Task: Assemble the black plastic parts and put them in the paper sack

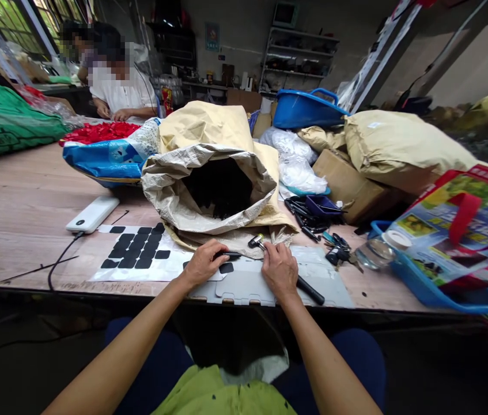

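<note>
My left hand (204, 263) pinches a slim black part (232, 255) whose tip points to the right, over a grey board (244, 282) at the table's front edge. In my right hand (280, 268) is a small hammer (311, 290); its black handle sticks out below the palm, and its metal head points up and left near the black part. Beside my left wrist lies a white sheet (140, 274) bearing rows of black rounded pads (135, 248). One loose black pad (226, 268) rests by my left fingers. Straight ahead, an open sack (161, 196) gapes toward me with dark contents.
A white power bank (92, 214) with a cable lies left. Behind are a blue bag (101, 158) of red pieces and a person (123, 92) working. To the right are black parts (313, 210), keys (339, 251), a bottle (375, 252) and a blue tray (451, 297).
</note>
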A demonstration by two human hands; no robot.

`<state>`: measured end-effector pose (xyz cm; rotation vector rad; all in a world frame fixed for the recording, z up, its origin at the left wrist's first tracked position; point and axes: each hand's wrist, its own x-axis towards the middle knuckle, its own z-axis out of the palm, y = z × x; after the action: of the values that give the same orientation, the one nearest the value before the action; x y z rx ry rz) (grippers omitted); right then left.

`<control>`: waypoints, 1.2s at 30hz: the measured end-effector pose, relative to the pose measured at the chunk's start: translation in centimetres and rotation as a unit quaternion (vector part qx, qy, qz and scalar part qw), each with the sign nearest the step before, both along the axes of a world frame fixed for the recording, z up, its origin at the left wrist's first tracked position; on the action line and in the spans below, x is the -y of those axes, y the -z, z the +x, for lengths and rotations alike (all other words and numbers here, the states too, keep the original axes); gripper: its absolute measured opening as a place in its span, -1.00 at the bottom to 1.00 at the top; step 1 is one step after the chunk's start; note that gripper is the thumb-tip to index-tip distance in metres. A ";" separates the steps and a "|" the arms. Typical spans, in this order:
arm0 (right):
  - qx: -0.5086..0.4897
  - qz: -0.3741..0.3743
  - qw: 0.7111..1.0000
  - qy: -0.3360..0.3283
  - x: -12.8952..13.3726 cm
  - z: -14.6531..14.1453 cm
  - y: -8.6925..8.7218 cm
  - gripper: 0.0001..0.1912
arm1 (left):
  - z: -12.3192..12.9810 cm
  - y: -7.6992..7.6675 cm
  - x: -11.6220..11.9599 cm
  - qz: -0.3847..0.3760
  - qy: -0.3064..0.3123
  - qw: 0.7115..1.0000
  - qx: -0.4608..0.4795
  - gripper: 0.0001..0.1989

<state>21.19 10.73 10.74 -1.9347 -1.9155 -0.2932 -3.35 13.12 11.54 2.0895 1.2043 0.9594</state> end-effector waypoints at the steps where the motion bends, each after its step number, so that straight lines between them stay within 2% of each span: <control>1: 0.000 0.000 1.000 0.000 0.0 0.0 0.0 -0.70 | -0.1 0.2 -0.1 0.007 0.004 1.000 -0.001 -0.83; 9: -0.017 -0.007 1.000 0.000 -0.2 0.2 0.0 -0.70 | -0.1 1.1 -0.3 0.011 -0.002 1.000 -0.007 -0.82; 12: -0.041 -0.028 0.999 -0.004 -0.3 0.3 -0.6 -0.70 | -0.1 1.1 -0.4 -0.005 -0.006 1.000 -0.003 -0.82; 15: -0.112 -0.014 0.994 -0.013 0.1 -0.3 -1.7 -0.67 | -0.2 1.0 -0.6 -0.025 -0.008 1.000 0.004 -0.83; 18: -0.193 0.015 0.978 -0.080 1.1 -1.7 -2.8 -0.64 | -0.3 1.0 -0.8 -0.043 -0.002 0.999 0.020 -0.81; 20: -0.217 0.004 0.966 -0.138 2.0 -2.9 -3.3 -0.63 | -0.3 1.1 -0.9 -0.057 0.001 0.998 0.035 -0.80; 23: -0.212 -0.027 0.961 -0.174 3.2 -4.4 -3.6 -0.62 | -0.4 1.2 -0.9 -0.065 0.006 0.997 0.048 -0.79; 28: -0.189 -0.010 0.967 -0.170 4.2 -5.3 -3.5 -0.59 | -0.4 1.0 -0.7 -0.061 0.008 0.997 0.049 -0.84; 31: -0.151 -0.035 0.971 -0.180 4.3 -5.2 -3.5 -0.58 | -0.3 0.9 -0.7 -0.056 0.007 0.998 0.043 -0.87; 33: -0.138 -0.041 0.975 -0.170 4.3 -4.9 -3.6 -0.59 | -0.3 1.0 -0.7 -0.055 0.001 0.997 0.045 -0.85; 36: -0.149 -0.010 0.979 -0.138 4.5 -4.5 -3.7 -0.59 | -0.2 1.1 -0.7 -0.058 -0.003 0.997 0.052 -0.82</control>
<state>16.72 6.23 14.44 -1.5898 -1.9517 0.0927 -3.55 13.80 10.47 1.9234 1.1855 0.9661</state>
